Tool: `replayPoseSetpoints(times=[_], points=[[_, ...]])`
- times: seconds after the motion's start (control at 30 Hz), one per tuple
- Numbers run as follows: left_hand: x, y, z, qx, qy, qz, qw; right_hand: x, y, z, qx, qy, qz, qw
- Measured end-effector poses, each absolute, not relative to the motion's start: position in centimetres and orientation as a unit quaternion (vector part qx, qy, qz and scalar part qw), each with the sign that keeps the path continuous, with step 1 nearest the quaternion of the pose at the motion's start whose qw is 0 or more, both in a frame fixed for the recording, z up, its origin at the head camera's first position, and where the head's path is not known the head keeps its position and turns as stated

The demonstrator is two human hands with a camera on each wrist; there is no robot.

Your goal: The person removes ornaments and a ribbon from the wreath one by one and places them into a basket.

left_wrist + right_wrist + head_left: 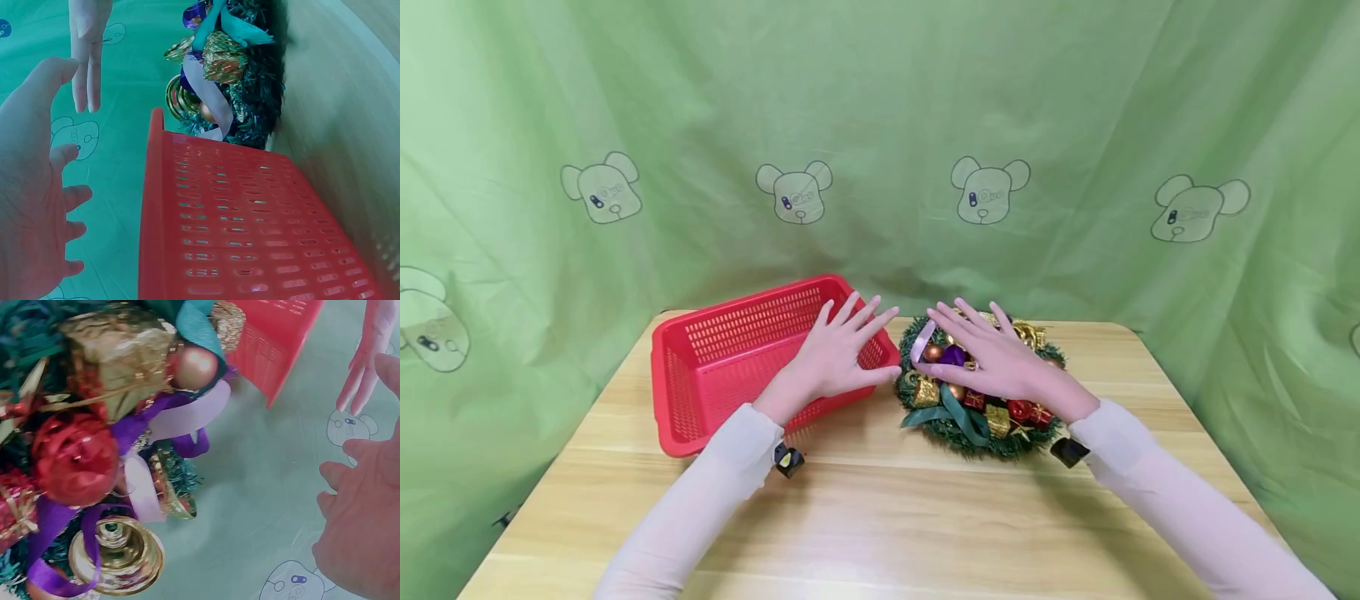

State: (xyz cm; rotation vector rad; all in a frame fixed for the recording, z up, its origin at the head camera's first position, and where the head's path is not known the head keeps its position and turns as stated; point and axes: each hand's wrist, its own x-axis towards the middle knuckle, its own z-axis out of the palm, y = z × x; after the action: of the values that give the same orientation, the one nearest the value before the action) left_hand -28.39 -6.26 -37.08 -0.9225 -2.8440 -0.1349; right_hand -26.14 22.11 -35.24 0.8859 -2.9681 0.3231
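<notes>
My left hand [838, 354] hovers over the right end of a red plastic basket [676, 392], its fingers spread and nothing in it. Over a decorated green wreath [970, 446] hangs my right hand [992, 354], also spread and holding nothing. The wreath lies on the table just right of the basket. Gold gift boxes [119, 359], a red ball [75, 459], a golden bell [115, 556], purple ribbon [47, 572] and pale lilac ribbon [209, 94] cover it. A teal ribbon [966, 417] trails at its front. The right hand hides part of the wreath's middle.
A light wooden table [880, 517] carries both things near its back edge. Behind and on both sides hangs a green curtain [887, 83] printed with bear heads. Slotted walls surround the basket's open top.
</notes>
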Motion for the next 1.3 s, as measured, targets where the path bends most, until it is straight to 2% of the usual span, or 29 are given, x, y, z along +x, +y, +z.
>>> replayPoseSetpoints(times=[0.3, 0.63, 1.0, 1.3], points=[[-28.5, -6.0, -37.5, -0.316, -0.944, -0.048, 0.08, -25.4, 23.8, -35.9, 0.302, -0.946, 0.117, 0.034], [-28.5, -5.0, -38.2, -0.343, -0.931, -0.08, 0.092, -25.0, 28.0, -38.0, 0.301, -0.942, 0.135, 0.053], [-28.1, -2.7, -39.5, -0.387, -0.911, -0.058, 0.131, -24.2, 33.0, -39.9, 0.273, -0.951, 0.141, 0.04], [-27.7, -0.6, -40.4, -0.407, -0.9, -0.061, 0.143, -24.1, 34.9, -41.4, 0.263, -0.955, 0.136, 0.03]])
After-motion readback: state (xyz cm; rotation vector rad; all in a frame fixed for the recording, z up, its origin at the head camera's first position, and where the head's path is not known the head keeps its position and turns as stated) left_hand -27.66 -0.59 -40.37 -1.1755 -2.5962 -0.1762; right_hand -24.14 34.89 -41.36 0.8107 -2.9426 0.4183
